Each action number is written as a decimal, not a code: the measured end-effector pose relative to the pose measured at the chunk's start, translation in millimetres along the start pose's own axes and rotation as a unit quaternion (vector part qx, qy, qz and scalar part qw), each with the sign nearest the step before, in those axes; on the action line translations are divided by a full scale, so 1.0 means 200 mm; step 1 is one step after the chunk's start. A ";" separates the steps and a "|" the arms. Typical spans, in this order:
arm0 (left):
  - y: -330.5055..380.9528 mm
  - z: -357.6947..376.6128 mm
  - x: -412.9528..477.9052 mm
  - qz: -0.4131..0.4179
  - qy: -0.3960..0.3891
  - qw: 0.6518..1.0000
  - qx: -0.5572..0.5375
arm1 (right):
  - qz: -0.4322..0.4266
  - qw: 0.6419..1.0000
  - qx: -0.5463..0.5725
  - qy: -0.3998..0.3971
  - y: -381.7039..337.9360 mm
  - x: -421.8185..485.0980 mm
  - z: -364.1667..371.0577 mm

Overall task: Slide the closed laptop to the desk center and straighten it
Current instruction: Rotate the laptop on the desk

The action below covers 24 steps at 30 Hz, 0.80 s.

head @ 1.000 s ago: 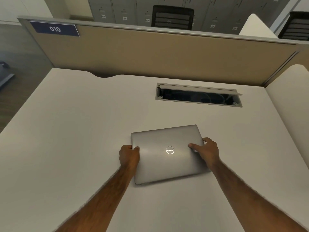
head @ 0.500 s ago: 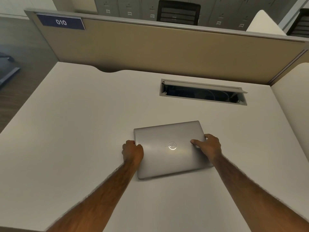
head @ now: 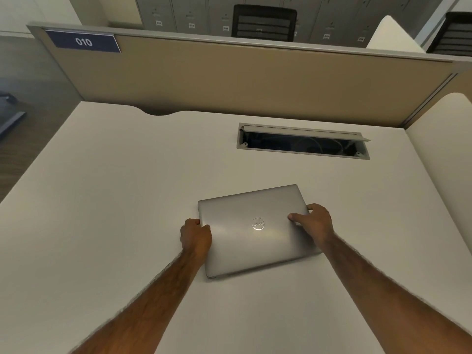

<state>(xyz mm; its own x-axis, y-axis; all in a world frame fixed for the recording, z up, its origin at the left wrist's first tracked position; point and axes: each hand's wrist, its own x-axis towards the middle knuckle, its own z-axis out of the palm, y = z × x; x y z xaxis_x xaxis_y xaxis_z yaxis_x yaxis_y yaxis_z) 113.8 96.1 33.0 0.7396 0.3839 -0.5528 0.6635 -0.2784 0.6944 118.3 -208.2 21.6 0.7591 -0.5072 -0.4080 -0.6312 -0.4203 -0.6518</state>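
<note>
Laptop: the closed silver laptop (head: 255, 229) lies flat on the white worktop (head: 107, 190), near the middle, lid up with its round logo catching the light.
Angle: it sits skewed, the far right corner turned further away than the far left one.
Left hand: the left hand (head: 195, 236) is clamped on the laptop's left edge, fingers curled round the side and thumb on the lid.
Right hand: the right hand (head: 313, 222) pinches the right edge, thumb lying across the lid and fingers wrapped over the side.
Arms: both bare forearms reach in from the bottom of the view.
Cable slot: an open cable tray (head: 302, 141) is set into the worktop beyond the laptop, well apart from it.
Backdrop: a tan partition (head: 242, 80) with a blue "010" label (head: 83, 42) closes the worktop's far side.
</note>
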 end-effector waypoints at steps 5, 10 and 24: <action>-0.06 0.04 -0.04 -0.022 0.002 0.999 -0.045 | -0.005 1.000 -0.004 -0.013 -0.02 0.05 -0.02; -0.09 0.07 -0.11 -0.048 0.000 0.996 -0.081 | -0.031 0.999 -0.021 -0.022 -0.11 0.14 -0.05; -0.20 0.15 -0.30 -0.127 0.010 0.967 -0.222 | -0.113 0.983 -0.102 -0.099 -0.36 0.32 0.01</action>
<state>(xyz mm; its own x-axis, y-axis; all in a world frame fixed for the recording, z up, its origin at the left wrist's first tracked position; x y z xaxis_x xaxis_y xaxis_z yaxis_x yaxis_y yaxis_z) 45.7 58.0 24.6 0.5534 0.4085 -0.7259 0.7067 0.2309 0.6687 212.7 -209.6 41.5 0.8868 -0.2367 -0.3969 -0.4469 -0.6578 -0.6063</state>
